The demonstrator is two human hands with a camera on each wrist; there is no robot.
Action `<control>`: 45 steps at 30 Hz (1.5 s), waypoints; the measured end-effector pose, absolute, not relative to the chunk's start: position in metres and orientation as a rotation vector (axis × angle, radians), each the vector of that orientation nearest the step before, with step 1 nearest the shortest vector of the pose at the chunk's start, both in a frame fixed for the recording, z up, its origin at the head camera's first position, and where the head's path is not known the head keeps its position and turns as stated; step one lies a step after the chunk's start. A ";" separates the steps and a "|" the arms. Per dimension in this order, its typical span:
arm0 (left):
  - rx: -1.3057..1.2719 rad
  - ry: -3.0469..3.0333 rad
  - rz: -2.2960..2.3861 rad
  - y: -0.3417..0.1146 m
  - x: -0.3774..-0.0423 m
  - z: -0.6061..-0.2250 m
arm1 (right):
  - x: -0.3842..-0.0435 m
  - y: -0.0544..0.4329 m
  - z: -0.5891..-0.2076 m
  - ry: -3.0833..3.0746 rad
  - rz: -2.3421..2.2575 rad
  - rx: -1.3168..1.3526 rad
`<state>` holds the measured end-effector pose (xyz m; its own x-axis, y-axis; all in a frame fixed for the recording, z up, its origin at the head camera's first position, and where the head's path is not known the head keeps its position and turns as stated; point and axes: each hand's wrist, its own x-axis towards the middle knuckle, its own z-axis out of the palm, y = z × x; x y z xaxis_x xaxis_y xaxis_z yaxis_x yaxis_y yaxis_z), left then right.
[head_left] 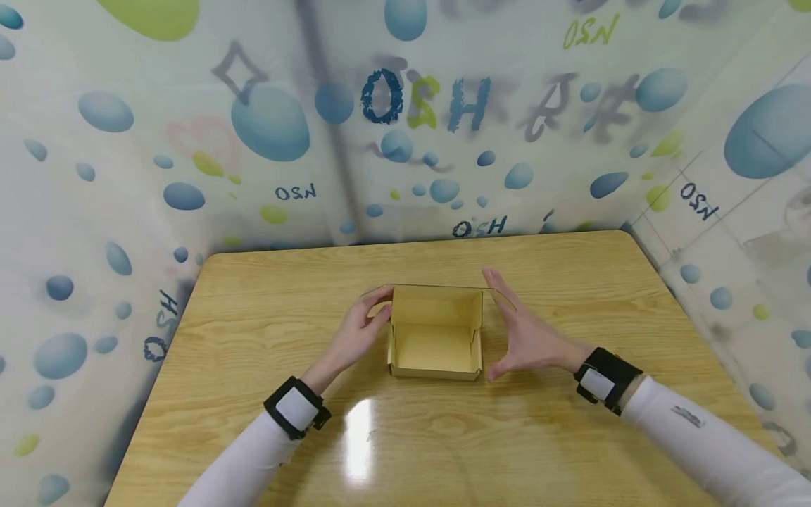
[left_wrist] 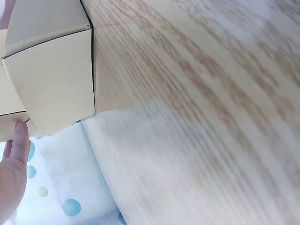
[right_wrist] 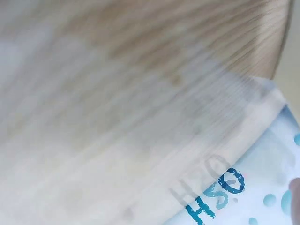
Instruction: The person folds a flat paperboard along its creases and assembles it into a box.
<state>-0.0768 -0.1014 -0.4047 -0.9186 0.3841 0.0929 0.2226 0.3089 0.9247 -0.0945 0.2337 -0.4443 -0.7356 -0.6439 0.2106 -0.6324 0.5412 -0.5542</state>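
Carton (head_left: 437,341) likely light, stiff yet crushable: hold by side walls (left_wrist: 54,84); left grip (head_left: 356,334) touching, unclenched, right grip (head_left: 529,336) spread wide.

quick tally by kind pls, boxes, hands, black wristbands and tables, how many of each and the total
Boxes: 1, the open box
Hands: 2, left hand and right hand
Wristbands: 2, left wristband and right wristband
Tables: 1, the wooden table
Total: 6
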 end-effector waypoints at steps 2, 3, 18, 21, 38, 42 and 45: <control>0.566 2.421 1.673 -0.102 -0.077 -0.405 | -0.099 0.234 -0.444 2.784 -0.886 -1.253; 0.565 2.422 1.674 -0.102 -0.077 -0.405 | -0.101 0.234 -0.443 2.800 -0.856 -1.316; 1.051 2.627 0.975 -0.126 -0.100 -0.451 | -0.113 0.233 -0.447 2.800 -0.755 -1.459; 1.143 2.678 0.801 -0.129 -0.104 -0.448 | -0.114 0.235 -0.448 2.797 -0.764 -1.522; 1.366 2.640 0.706 -0.123 -0.111 -0.442 | -0.113 0.233 -0.456 2.773 -0.851 -1.633; 1.341 2.647 0.647 -0.123 -0.109 -0.443 | -0.110 0.232 -0.455 2.790 -0.775 -1.557; 1.313 2.658 0.618 -0.124 -0.108 -0.443 | -0.107 0.231 -0.454 2.795 -0.744 -1.499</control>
